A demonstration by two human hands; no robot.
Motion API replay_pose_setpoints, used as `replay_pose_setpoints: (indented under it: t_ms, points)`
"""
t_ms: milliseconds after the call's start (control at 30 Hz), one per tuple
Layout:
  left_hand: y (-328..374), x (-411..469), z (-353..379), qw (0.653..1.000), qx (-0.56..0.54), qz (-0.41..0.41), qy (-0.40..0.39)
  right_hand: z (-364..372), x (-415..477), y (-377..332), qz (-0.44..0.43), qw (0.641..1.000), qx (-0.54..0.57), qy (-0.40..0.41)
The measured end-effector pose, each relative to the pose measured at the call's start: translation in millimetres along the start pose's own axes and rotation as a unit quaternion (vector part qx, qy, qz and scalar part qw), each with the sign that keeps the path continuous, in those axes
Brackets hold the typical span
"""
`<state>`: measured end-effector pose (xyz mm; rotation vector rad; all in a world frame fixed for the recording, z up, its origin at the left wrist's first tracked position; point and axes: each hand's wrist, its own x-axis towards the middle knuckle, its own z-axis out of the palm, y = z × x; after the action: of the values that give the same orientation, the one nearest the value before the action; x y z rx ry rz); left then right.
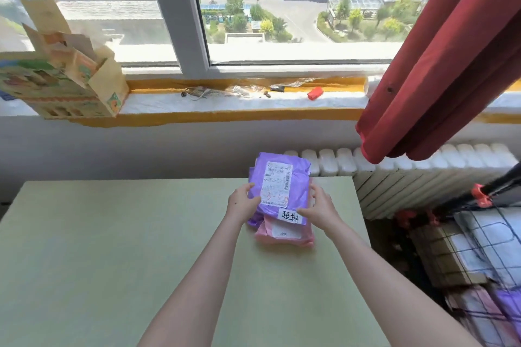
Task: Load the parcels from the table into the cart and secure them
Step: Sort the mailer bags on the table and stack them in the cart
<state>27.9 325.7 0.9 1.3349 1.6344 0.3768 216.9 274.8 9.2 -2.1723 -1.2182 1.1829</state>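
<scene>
Head view: purple parcel (282,186) on the table (112,234) is clamped between left hand (242,203) and right hand (321,205), above a pink parcel (284,235)

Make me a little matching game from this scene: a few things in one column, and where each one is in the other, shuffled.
Things:
1. purple parcel
2. pink parcel
3. red curtain
4. printed carton

Places:
A. on the windowsill, left
B. hanging at the right of the window
C. held between both hands
D. on the table under another parcel

Pairs: 1-C, 2-D, 3-B, 4-A
</scene>
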Motion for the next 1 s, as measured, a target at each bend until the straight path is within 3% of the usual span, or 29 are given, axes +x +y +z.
replay_pose_setpoints:
  t_ms: [167,333,567,767,1000]
  points:
    - [-12,28,5,0.984,-0.154,-0.063,0.061,11,12,-4,0.071,0.996,0.042,0.036]
    - [-23,40,9,0.970,-0.220,-0.098,0.039,17,17,0,0.099,0.989,0.088,0.069]
    - [-35,42,4,0.980,-0.189,-0.062,0.024,24,-10,5,0.104,0.977,0.152,0.109]
    - [-13,15,-4,0.981,-0.193,0.021,0.007,19,-38,15,0.075,0.966,0.190,0.155]
    - [28,-29,3,0.968,-0.219,0.118,-0.024,0,-76,35,0.054,0.934,0.235,0.264]
